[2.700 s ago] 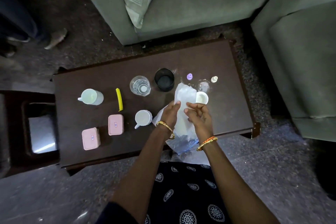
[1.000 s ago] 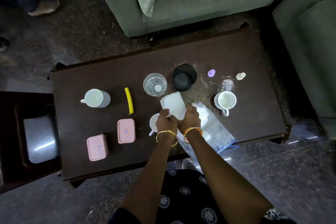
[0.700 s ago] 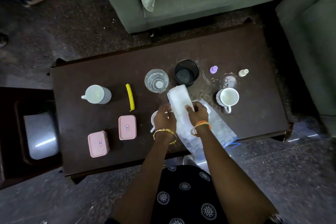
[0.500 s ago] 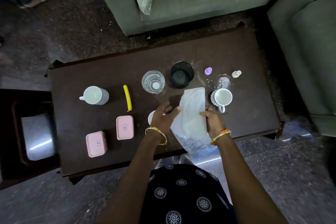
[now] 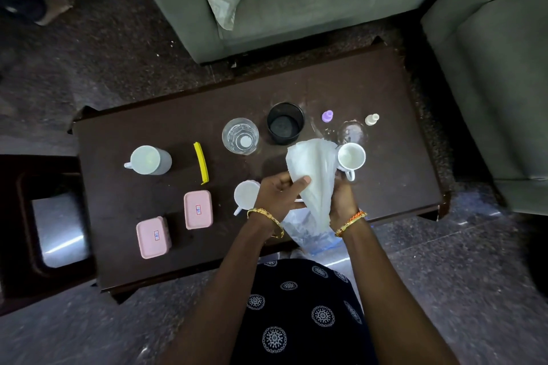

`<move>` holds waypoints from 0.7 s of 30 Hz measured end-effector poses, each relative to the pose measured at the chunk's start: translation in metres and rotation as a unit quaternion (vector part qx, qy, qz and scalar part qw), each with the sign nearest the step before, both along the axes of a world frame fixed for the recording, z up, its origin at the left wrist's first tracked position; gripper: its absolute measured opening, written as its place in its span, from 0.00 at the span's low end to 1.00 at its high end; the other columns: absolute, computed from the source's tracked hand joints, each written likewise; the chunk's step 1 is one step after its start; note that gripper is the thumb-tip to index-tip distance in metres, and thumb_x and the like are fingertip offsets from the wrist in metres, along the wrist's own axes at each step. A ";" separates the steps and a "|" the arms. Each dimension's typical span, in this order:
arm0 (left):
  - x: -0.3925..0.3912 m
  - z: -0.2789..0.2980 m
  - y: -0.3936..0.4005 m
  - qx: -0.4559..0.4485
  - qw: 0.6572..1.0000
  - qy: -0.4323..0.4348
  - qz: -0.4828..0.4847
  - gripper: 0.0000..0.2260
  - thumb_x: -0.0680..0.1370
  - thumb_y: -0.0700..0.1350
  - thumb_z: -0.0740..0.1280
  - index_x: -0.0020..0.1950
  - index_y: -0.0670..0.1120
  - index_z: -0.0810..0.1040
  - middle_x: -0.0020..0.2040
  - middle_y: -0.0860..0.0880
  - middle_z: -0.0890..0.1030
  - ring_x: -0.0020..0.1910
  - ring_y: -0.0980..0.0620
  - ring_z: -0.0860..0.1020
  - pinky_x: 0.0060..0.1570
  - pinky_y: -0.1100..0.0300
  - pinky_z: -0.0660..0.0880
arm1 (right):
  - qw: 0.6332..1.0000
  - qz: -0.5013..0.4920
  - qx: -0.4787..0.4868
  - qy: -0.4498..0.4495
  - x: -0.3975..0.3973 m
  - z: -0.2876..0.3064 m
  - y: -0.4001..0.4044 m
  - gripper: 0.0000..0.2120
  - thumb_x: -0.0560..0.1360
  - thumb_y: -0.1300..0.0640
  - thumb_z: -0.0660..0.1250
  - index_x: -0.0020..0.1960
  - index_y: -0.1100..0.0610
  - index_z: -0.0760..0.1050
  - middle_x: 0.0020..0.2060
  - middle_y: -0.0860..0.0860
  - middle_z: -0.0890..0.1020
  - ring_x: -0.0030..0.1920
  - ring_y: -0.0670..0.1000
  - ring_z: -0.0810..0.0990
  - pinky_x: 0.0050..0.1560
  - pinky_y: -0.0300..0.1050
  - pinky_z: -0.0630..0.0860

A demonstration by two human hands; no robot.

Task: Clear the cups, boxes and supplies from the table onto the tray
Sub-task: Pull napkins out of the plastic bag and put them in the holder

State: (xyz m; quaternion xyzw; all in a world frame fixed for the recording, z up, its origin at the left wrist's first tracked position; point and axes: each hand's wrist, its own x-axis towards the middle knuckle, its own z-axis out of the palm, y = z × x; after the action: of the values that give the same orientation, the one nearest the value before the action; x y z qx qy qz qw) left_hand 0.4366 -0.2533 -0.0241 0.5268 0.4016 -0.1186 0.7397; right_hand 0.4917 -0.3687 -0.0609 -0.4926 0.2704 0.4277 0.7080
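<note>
Left hand (image 5: 278, 192): fingers closed on the white plastic bag (image 5: 314, 175), thumb pressed across its front. Right hand (image 5: 341, 198): closed on the bag's opposite side; fingers largely hidden behind it. The bag is held upright above the near edge of the dark table (image 5: 370, 92). A white cup (image 5: 351, 157) stands just beside it; two pink boxes (image 5: 198, 209) lie well left

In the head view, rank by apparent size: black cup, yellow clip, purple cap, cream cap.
1. black cup
2. yellow clip, long but thin
3. purple cap and cream cap: look about alike, not ranked.
</note>
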 end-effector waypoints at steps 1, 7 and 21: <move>0.000 0.002 0.000 0.026 1.000 -0.002 0.000 0.05 0.75 0.38 0.68 0.41 0.45 0.80 0.30 0.53 0.83 0.29 0.60 0.81 0.27 0.65 0.79 | 1.000 0.000 0.013 0.001 0.000 0.001 0.001 0.23 0.78 0.48 0.53 0.37 0.50 0.85 0.34 0.51 0.85 0.34 0.51 0.83 0.34 0.42 0.80; 0.002 0.009 0.008 0.187 0.982 0.010 -0.030 0.05 0.74 0.39 0.68 0.37 0.43 0.79 0.37 0.41 0.82 0.39 0.44 0.81 0.37 0.52 0.82 | 0.990 0.021 0.141 -0.004 0.000 0.021 -0.012 0.21 0.70 0.35 0.64 0.52 0.48 0.82 0.46 0.49 0.86 0.46 0.50 0.85 0.43 0.44 0.82; 0.006 0.001 0.049 0.072 0.996 0.046 -0.039 0.04 0.71 0.46 0.73 0.43 0.49 0.80 0.41 0.53 0.83 0.39 0.56 0.82 0.38 0.63 0.79 | 0.988 0.101 -0.072 -0.089 0.021 0.026 -0.007 0.11 0.73 0.65 0.67 0.55 0.60 0.78 0.49 0.55 0.83 0.48 0.55 0.82 0.52 0.53 0.78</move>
State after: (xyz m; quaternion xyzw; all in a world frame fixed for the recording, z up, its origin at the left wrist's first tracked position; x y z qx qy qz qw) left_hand 0.4429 -0.2047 -0.0227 0.5881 0.4217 -0.1419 0.6754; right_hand 0.5126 -0.3757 -0.0354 -0.6028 0.1855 0.4308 0.6454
